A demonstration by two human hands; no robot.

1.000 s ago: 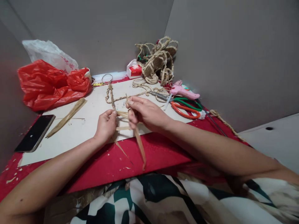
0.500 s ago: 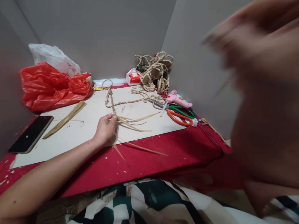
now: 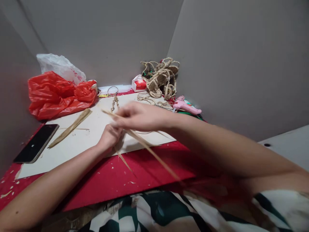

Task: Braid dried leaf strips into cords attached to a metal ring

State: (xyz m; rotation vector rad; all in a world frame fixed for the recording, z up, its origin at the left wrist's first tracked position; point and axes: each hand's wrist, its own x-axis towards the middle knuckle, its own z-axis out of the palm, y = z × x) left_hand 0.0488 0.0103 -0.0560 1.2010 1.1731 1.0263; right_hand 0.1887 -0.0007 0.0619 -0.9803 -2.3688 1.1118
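Observation:
My left hand (image 3: 109, 138) rests on the white board, its fingers closed on the end of a braided straw cord (image 3: 115, 102). A metal ring (image 3: 112, 91) lies at the cord's far end. Over it, my right hand (image 3: 145, 115) is closed on a long, thin straw strand (image 3: 154, 154), which slants down across the board's front edge. Motion blurs the right fingertips, and they overlap the left hand. Loose straw ends (image 3: 122, 158) hang below my left hand. The middle of the cord is hidden behind my right hand.
On the left lie a phone (image 3: 37, 143), a bundle of flat straw (image 3: 71, 127) and a red plastic bag (image 3: 60, 96). At the back are a tissue pack (image 3: 139, 83) and a heap of braided cord (image 3: 160, 79). A pink glue gun (image 3: 185, 105) lies right, and my forearm covers the scissors.
My right hand has come down from the upper right to my left hand, bringing the straw strand. My left hand still holds the braid. The view has shifted slightly.

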